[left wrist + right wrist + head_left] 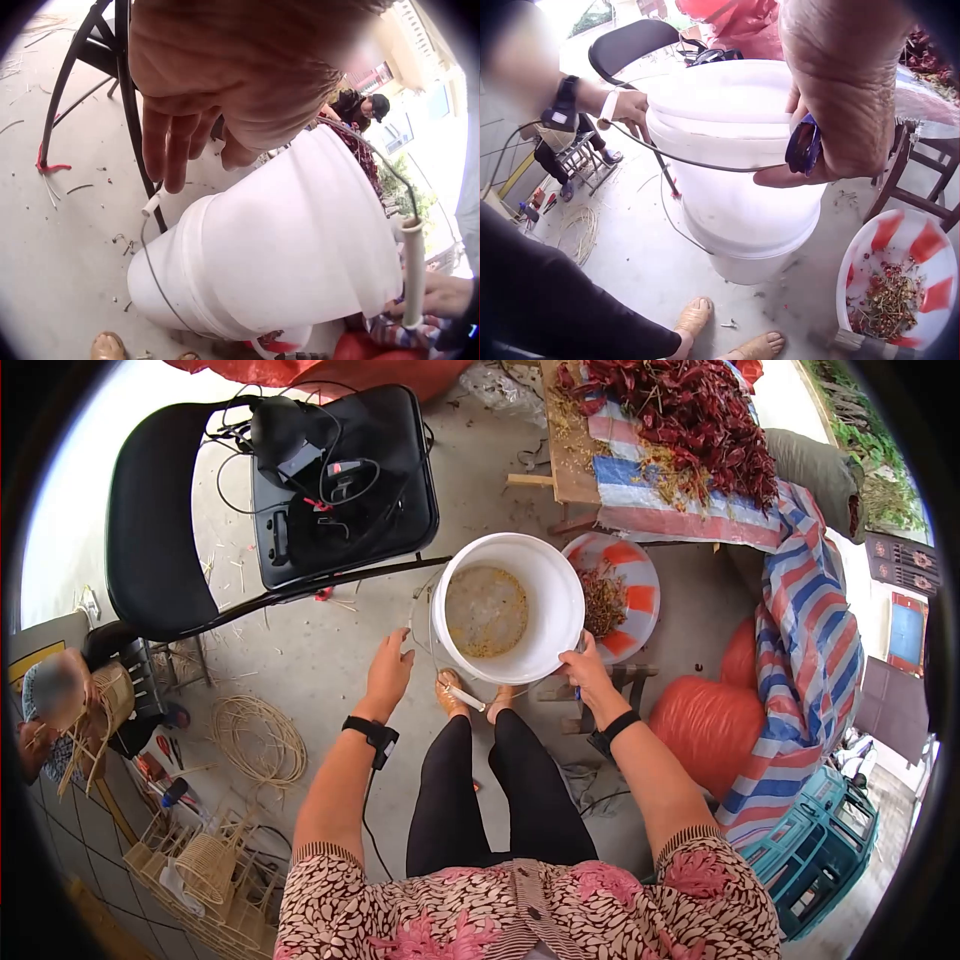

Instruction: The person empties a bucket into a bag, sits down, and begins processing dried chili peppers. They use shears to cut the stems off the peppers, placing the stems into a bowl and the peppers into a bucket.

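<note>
A white bucket (pixel 552 605) with yellowish bits in its bottom tilts in front of me, stacked in a second white bucket (pixel 154 289) in the left wrist view. My right hand (pixel 590 670) pinches its rim, thumb outside. A blue looped object (pixel 804 146) sits in that hand, mostly hidden by the palm. My left hand (pixel 388 675) is at the bucket's left side, fingers loose and hanging near the lower wire's small white grip (pixel 152 204). The upper bucket's wire handle, with its white tube grip (pixel 414 274), hangs on the side toward me.
A black folding chair (pixel 160 530) bears cables and gear. Dried red chillies (pixel 680 430) cover a table at the upper right. Beneath it, a red-and-white basin (pixel 640 600) holds plant scraps. Coiled cane (pixel 258 740) lies on the floor. A seated person (pixel 60 710) works at the left.
</note>
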The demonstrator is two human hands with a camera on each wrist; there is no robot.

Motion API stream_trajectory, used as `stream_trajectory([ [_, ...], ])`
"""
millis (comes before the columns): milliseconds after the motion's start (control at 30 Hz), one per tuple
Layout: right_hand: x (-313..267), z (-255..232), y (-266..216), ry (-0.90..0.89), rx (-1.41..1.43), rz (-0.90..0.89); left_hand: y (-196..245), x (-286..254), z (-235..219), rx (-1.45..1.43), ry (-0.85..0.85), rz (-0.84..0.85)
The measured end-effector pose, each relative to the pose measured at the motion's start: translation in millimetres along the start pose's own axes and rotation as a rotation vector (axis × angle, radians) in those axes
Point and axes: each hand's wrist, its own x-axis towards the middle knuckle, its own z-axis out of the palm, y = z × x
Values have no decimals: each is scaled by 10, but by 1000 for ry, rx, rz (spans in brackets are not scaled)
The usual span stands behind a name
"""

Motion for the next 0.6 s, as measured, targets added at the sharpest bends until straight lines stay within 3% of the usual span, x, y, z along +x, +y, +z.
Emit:
stream_trajectory([
  [133, 664, 50, 310, 35, 30, -90, -43, -436, 310, -192, -81, -152],
  [300, 1130, 128, 353, 75, 70, 86, -103, -1109, 720, -119, -243, -219],
  [467, 778, 16, 123, 92, 40, 65, 70, -1248, 983, 105, -317, -155],
  [567, 562, -405, 298, -160, 74, 152, 329, -1082, 948, 53, -346, -116],
  [600, 401, -559, 357, -168, 104, 187, 396, -1035, 910, 49, -320, -107],
])
